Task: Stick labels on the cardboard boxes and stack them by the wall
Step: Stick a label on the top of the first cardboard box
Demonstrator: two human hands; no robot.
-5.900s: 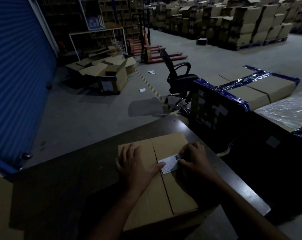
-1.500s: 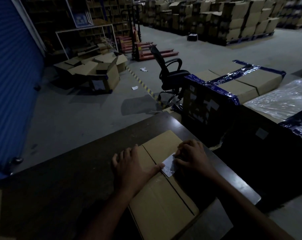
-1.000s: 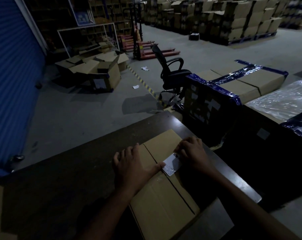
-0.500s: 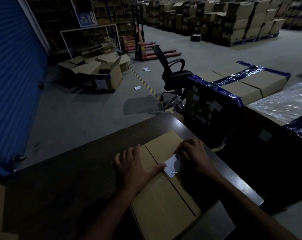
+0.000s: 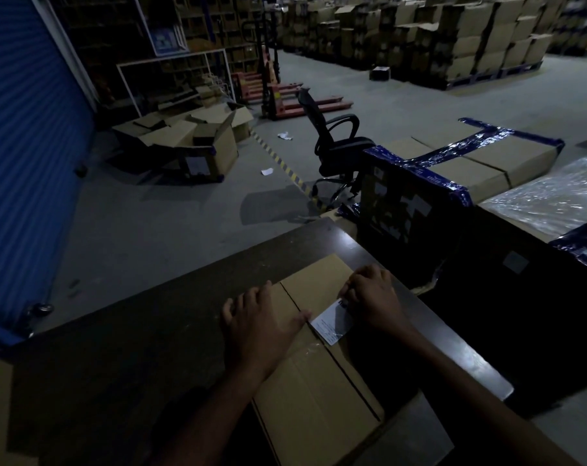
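Note:
A closed cardboard box (image 5: 315, 395) lies on the dark table (image 5: 150, 331) in front of me, its centre seam running away from me. A white label (image 5: 330, 322) sits across the seam near the box's far end. My left hand (image 5: 258, 324) lies flat on the left flap, thumb stretched out to the label's left corner. My right hand (image 5: 372, 297) rests on the label's right end, fingers bent down onto it.
A blue roller door (image 5: 19, 163) fills the left side. Open cartons (image 5: 191, 142) lie on the floor beyond, with a black office chair (image 5: 332, 142) and a red pallet jack (image 5: 285, 95). Blue-taped cartons (image 5: 460, 169) stand right of the table.
Over the last seconds the box has been turned slightly on the table. Both hands have stayed on the label, with the right hand's fingers shifting a little along its right end.

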